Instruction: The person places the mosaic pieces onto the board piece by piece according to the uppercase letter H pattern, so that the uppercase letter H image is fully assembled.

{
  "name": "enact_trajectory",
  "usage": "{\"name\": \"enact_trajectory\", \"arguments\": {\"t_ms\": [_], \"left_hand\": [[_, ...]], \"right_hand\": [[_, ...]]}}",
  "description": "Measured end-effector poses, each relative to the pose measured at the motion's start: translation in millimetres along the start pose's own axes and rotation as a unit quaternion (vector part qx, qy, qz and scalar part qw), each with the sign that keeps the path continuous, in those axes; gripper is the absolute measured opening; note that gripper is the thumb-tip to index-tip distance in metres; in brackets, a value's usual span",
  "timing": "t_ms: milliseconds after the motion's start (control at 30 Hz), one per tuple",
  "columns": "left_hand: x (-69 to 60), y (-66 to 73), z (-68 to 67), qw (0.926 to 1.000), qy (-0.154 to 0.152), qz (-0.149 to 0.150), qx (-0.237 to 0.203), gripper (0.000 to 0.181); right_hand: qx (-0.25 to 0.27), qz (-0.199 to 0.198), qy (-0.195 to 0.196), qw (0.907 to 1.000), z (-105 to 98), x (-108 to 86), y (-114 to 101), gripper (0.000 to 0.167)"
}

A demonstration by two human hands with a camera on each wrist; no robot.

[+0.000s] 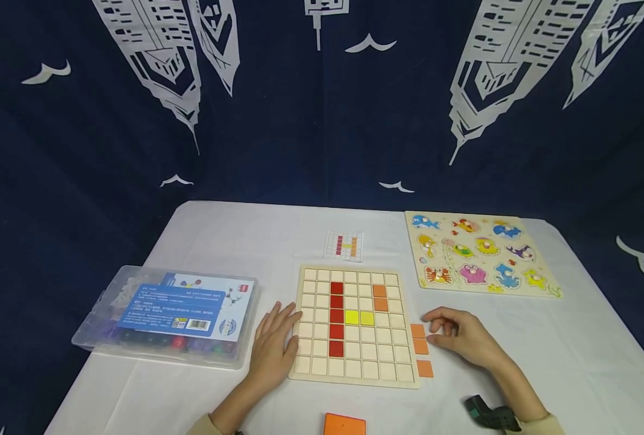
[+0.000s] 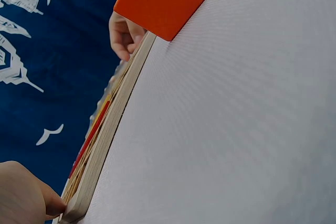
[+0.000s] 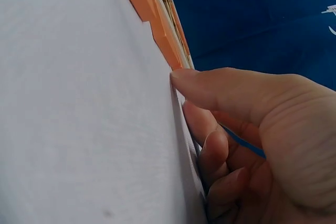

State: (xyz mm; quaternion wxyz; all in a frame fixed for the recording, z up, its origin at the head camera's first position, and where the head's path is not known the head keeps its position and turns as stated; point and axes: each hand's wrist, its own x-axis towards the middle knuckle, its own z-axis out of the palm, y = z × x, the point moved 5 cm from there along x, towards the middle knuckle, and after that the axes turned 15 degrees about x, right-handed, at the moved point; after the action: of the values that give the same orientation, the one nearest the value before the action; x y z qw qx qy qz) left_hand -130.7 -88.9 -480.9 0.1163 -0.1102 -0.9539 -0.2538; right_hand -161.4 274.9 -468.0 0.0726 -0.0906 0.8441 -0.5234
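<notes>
A wooden grid board [image 1: 361, 369] lies on the table, with a column of red square tiles [image 1: 336, 315], two yellow tiles [image 1: 359, 318] and two orange tiles [image 1: 380, 297] in its cells. My left hand [image 1: 272, 345] rests at the board's left edge, fingers extended and touching its rim. Three loose orange tiles [image 1: 425, 368] lie along the board's right side. Beside them is my right hand [image 1: 463, 336], index finger and thumb apart, other fingers bent. Its thumb [image 3: 210, 88] touches or nearly touches the end of one orange tile [image 3: 167, 43] in the right wrist view.
Behind the board lies a small pattern card [image 1: 344, 246]. A clear plastic case [image 1: 170, 317] with a blue label stands at left, and an animal peg puzzle [image 1: 479, 254] at back right. An orange block [image 1: 345, 425] sits at the front edge.
</notes>
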Motion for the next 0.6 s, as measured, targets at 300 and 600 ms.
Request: {"name": "enact_trajectory", "arguments": {"t_ms": [300,600], "left_hand": [[0.5,-0.1,-0.3,1.0000,-0.007,-0.003,0.000,0.043],[-0.2,-0.9,0.7,1.0000,-0.008,-0.004,0.001,0.043]], "right_hand": [[-0.012,-0.022,0.000,0.9997,1.1,-0.5,-2.7,0.028],[-0.025,-0.013,0.009,0.9996,2.5,-0.8,-0.9,0.026]]}}
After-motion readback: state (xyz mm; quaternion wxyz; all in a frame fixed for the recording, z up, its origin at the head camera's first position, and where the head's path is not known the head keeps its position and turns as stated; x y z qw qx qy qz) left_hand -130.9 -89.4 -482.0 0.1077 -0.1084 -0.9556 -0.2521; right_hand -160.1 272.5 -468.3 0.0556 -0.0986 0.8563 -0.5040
